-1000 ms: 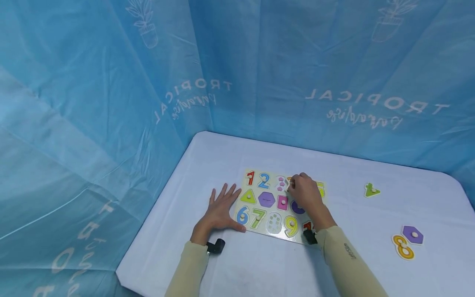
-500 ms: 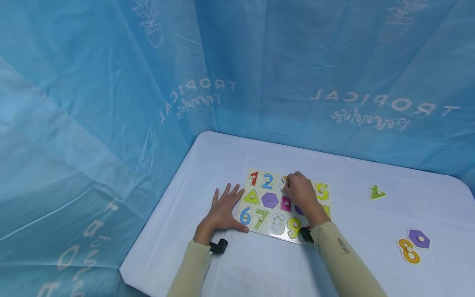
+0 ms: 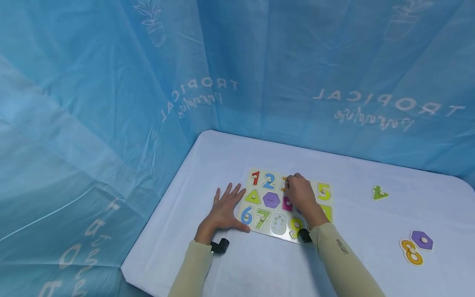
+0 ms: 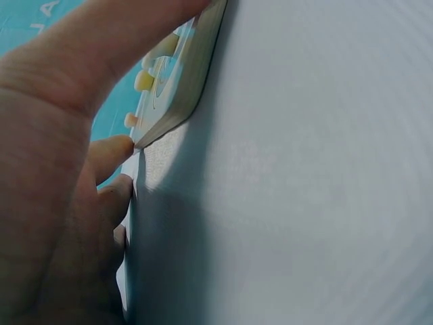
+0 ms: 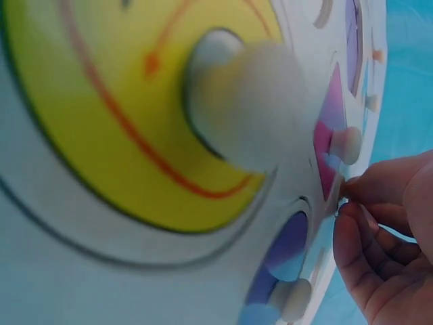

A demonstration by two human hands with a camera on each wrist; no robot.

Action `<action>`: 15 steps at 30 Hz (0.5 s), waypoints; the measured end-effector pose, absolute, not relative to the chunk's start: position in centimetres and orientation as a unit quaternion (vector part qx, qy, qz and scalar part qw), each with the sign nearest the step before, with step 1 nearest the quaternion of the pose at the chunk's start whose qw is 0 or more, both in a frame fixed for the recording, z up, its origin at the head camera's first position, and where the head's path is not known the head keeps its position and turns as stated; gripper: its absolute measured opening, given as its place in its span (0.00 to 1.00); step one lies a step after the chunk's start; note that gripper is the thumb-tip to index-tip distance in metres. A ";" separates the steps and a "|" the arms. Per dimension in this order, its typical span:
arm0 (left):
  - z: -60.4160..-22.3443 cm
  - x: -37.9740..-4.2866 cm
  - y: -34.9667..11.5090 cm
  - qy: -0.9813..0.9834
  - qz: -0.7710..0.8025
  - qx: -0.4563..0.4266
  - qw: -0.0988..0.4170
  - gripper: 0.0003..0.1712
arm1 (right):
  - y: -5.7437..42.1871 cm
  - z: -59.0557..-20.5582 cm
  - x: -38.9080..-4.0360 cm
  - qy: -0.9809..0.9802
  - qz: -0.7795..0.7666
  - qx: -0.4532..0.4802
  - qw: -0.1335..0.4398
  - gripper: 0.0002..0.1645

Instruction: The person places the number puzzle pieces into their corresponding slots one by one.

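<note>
A wooden number puzzle board (image 3: 272, 233) with knobbed pieces lies on the table. My right hand (image 3: 301, 193) pinches a small orange piece, the number 3 (image 3: 283, 184), at the slot right of the blue 2 (image 3: 269, 180). The fingers hide much of this piece; in the right wrist view the thumb and fingertips (image 5: 348, 193) meet close to the board's surface. My left hand (image 3: 224, 211) lies spread at the board's left side, thumb and fingertips right at its edge. In the left wrist view, a finger (image 4: 111, 149) reaches the board's corner.
To the right lie a green 4 piece (image 3: 379, 192), a purple hexagon piece (image 3: 422, 240) and an orange 8 piece (image 3: 412, 252). The board's 8 recess (image 3: 278, 224) and hexagon recess (image 3: 271, 200) are bare. A blue curtain (image 3: 259, 103) hangs behind the white table (image 3: 252, 268).
My right hand has shifted left over the board, bringing the number 3 to the slot beside the 2, which showed bare earlier. My left hand stays at the board's edge.
</note>
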State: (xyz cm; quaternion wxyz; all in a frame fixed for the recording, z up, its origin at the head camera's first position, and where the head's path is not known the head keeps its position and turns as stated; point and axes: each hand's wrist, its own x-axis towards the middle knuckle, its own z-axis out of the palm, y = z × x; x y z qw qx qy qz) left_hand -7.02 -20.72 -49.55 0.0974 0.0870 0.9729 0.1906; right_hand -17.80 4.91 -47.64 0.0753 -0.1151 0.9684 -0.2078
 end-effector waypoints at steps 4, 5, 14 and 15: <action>-49.6 -7.0 -20.6 0.973 0.186 0.088 0.100 0.77 | 5.0 -47.6 -17.6 0.969 -0.206 -0.111 0.080 0.16; -49.6 -7.0 -20.5 0.974 0.187 0.087 0.099 0.77 | 5.0 -47.6 -17.6 0.969 -0.207 -0.114 0.077 0.16; -49.5 -7.0 -20.5 0.972 0.194 0.082 0.102 0.76 | 5.1 -47.7 -17.5 0.965 -0.220 -0.111 0.085 0.18; -49.5 -7.0 -20.5 0.972 0.196 0.081 0.101 0.77 | 5.1 -47.7 -17.5 0.964 -0.224 -0.113 0.086 0.20</action>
